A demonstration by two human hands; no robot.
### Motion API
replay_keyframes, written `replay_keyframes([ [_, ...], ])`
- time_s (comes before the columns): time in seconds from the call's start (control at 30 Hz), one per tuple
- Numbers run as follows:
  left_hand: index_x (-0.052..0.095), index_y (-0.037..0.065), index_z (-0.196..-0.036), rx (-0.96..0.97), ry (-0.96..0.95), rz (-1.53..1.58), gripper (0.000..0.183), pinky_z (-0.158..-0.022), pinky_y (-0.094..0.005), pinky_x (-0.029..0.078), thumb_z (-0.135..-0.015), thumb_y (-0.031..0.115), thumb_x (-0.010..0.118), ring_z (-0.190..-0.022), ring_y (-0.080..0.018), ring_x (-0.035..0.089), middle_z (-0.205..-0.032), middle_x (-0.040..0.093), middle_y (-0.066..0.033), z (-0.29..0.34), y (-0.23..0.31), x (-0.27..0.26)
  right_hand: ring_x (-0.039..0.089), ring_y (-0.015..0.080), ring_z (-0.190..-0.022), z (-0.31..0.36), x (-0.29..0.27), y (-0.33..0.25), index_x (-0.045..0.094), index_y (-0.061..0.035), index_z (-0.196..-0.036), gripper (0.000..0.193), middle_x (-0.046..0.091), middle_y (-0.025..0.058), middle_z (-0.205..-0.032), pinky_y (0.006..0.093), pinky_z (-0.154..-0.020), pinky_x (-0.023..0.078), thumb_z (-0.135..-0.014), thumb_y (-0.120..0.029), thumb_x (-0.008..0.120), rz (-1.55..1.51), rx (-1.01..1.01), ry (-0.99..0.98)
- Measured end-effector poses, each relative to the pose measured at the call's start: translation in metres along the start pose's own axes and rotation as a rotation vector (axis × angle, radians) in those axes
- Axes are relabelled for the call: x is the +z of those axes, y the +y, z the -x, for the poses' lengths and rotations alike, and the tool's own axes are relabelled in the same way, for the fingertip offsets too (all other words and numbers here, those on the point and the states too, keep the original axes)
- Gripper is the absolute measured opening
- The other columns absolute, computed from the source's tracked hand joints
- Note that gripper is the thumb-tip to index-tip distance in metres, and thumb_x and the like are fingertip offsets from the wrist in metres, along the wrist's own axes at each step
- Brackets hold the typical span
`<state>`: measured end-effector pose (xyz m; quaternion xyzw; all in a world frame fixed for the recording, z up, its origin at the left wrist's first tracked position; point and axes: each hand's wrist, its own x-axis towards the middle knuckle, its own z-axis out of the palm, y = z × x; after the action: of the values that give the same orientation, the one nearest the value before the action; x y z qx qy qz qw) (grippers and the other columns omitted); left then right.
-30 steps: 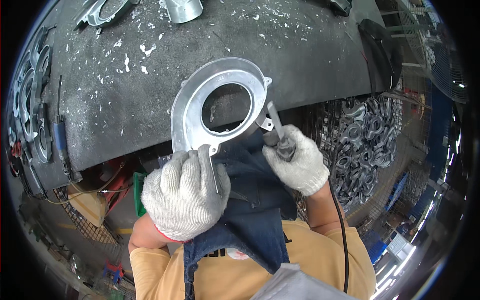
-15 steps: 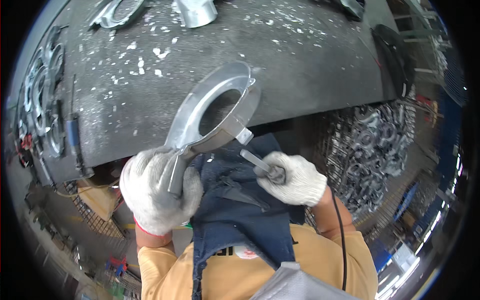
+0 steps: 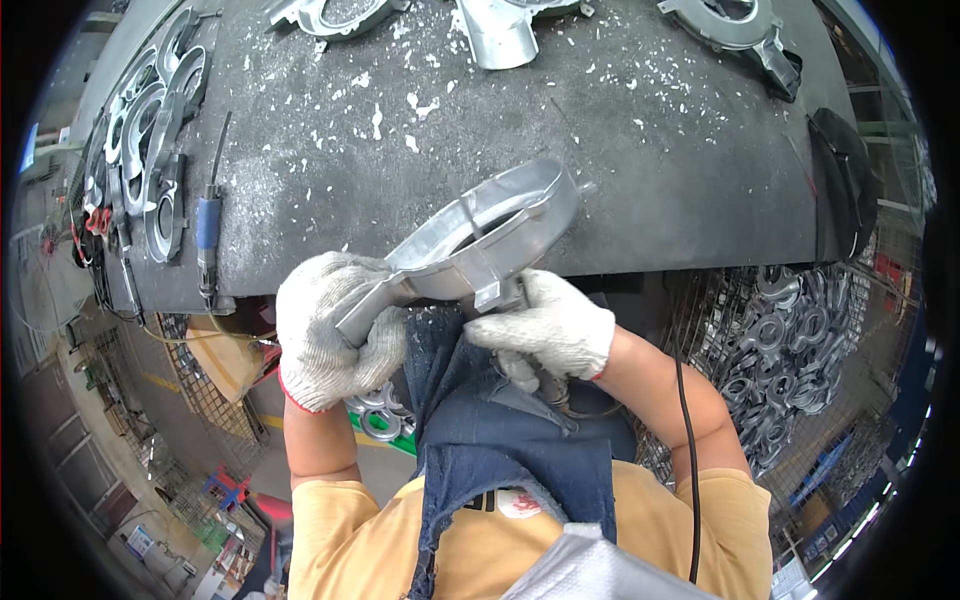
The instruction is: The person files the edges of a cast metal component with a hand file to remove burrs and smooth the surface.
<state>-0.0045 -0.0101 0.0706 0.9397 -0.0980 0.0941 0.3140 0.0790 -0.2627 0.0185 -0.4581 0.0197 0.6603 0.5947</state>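
Note:
My left hand [image 3: 340,330], in a white knitted glove, is closed around the narrow end of a silvery ring-shaped metal casting [image 3: 540,240]. The casting tilts over the table's front edge, its round end pointing away to the right. My gloved right hand [image 3: 550,330] is closed under the casting's small side tab, wrapped round a flat-bladed hand tool. That tool is mostly hidden now by my fingers and the casting; its pale blade shows in the earlier picture. I cannot tell exactly where the blade touches the metal.
White flakes litter the dark table [image 3: 650,190]. More castings [image 3: 500,35] lie along its far side, others [image 3: 150,120] at the left. A blue-handled tool [image 3: 207,225] lies near the left front edge. A wire basket of castings [image 3: 790,340] stands right; a black cable [image 3: 685,440] hangs by my right arm.
The casting has turned, so its ring is seen more edge-on. My right hand has come up to it from below, and the tool's blade has gone out of plain sight. The view has shifted.

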Motion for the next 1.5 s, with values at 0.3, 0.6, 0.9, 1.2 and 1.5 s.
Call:
replay_keyframes([
  [0.3,0.081,0.013,-0.09,0.085,0.033,-0.152,0.021,-0.075,-0.0421,0.062,-0.07,0.01,0.077,-0.082,-0.0283,0.079,-0.086,0.078,-0.0048,0.001,0.0,-0.004,0.066,0.0135,-0.055,0.033,0.022,-0.008,0.06,-0.0005,-0.123,0.04,0.071,0.0057,-0.086,0.0312,-0.048,0.055,-0.094,-0.014,0.085,-0.093,-0.066,0.08],
  [0.6,0.083,0.014,-0.092,0.042,-0.004,-0.134,0.021,-0.072,-0.041,0.06,-0.071,0.013,0.08,-0.083,-0.0266,0.078,-0.086,0.078,-0.0031,-0.01,-0.001,-0.007,0.062,0.0201,-0.047,0.007,0.018,0.011,0.061,0.0023,-0.109,0.023,0.064,0.009,-0.067,0.0344,-0.043,0.05,-0.096,-0.005,0.079,-0.273,-0.052,0.112],
  [0.9,0.083,0.012,-0.09,-0.001,-0.035,-0.157,0.023,-0.077,-0.0432,0.061,-0.068,0.01,0.079,-0.086,-0.0299,0.079,-0.088,0.079,-0.0058,-0.002,0.003,-0.009,0.064,0.0201,-0.05,0.038,0.004,0.015,0.058,0.0048,-0.111,0.027,0.065,0.0107,-0.067,0.0347,-0.045,0.051,-0.094,-0.003,0.079,-0.331,-0.233,0.036],
  [1.2,0.083,0.011,-0.092,0.001,-0.009,-0.163,0.023,-0.078,-0.0444,0.061,-0.069,0.013,0.079,-0.085,-0.0309,0.078,-0.089,0.079,-0.0063,0.001,0.0,-0.004,0.061,0.0189,-0.046,0.018,0.022,0.005,0.061,-0.0015,-0.101,0.022,0.064,0.008,-0.065,0.0343,-0.041,0.047,-0.096,-0.01,0.08,-0.05,-0.073,-0.072],
  [1.5,0.079,0.011,-0.085,-0.04,0.045,-0.163,0.015,-0.073,-0.0435,0.06,-0.071,0.006,0.076,-0.078,-0.0303,0.076,-0.086,0.078,-0.0071,0.009,0.008,-0.006,0.058,0.019,-0.046,-0.004,0.032,0.027,0.06,-0.0017,-0.111,0.024,0.062,0.0084,-0.067,0.0337,-0.043,0.046,-0.099,-0.011,0.078,-0.042,0.0,0.142],
])
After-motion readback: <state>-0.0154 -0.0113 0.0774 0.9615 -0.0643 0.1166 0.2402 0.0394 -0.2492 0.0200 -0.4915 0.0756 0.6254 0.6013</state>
